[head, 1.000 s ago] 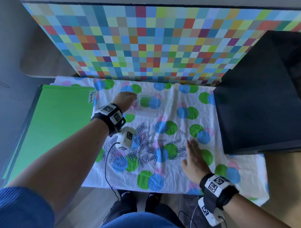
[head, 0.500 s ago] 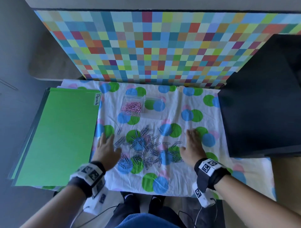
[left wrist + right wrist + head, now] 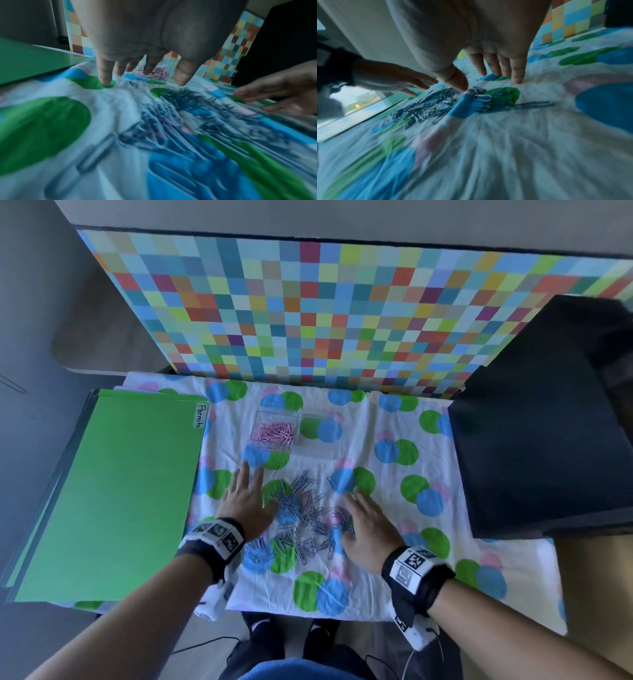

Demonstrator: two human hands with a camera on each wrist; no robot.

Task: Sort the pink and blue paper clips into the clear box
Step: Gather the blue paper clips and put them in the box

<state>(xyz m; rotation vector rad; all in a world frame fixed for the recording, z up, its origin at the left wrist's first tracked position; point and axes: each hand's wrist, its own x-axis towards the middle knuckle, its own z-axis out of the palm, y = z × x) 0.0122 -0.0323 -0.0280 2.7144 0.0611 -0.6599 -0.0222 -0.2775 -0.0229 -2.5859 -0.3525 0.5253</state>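
Two flat hands bracket a heap of blue paper clips on the spotted cloth; every place below is given from that heap. Far to its left lies a green folder with a white label reading "Permits". Just left of the heap, the left hand lies palm down, fingers straight and spread wide, holding nothing; in the left wrist view its fingertips meet the cloth. Beyond the heap, toward the checkered board, sits the clear box, its left compartment filled with pink paper clips, its right compartment showing only the cloth through it. Just right of the heap, the right hand is likewise spread and flat, gripping nothing, thumb touching the nearest clips. Far right stands a black box, well apart from the clips. Nothing lies between the heap and the clear box except bare cloth.
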